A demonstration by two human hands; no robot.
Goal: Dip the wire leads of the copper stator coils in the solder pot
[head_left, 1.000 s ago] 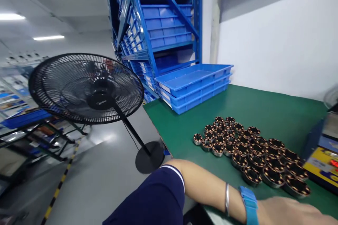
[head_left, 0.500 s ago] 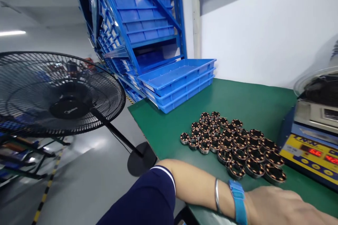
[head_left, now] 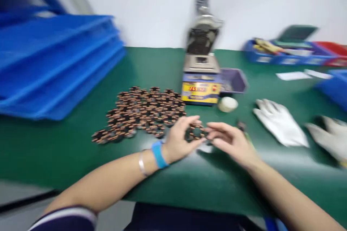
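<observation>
Right hand has joined left hand, whose fingers clamp a ring; right grip unclear. Handling seems underway, next wanting steadiness.

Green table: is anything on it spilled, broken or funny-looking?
Nothing stands out. I see no spill. The motor stators sit bunched left of the yellow-fronted machine, and the white gloves on the right look simply laid down. Blur could hide small damage, even on the held stator in the left hand.

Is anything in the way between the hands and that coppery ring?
Nothing visible. The left grip holds the coppery ring, and the right grip is close beside it, though blur hides whether it touches.
</observation>
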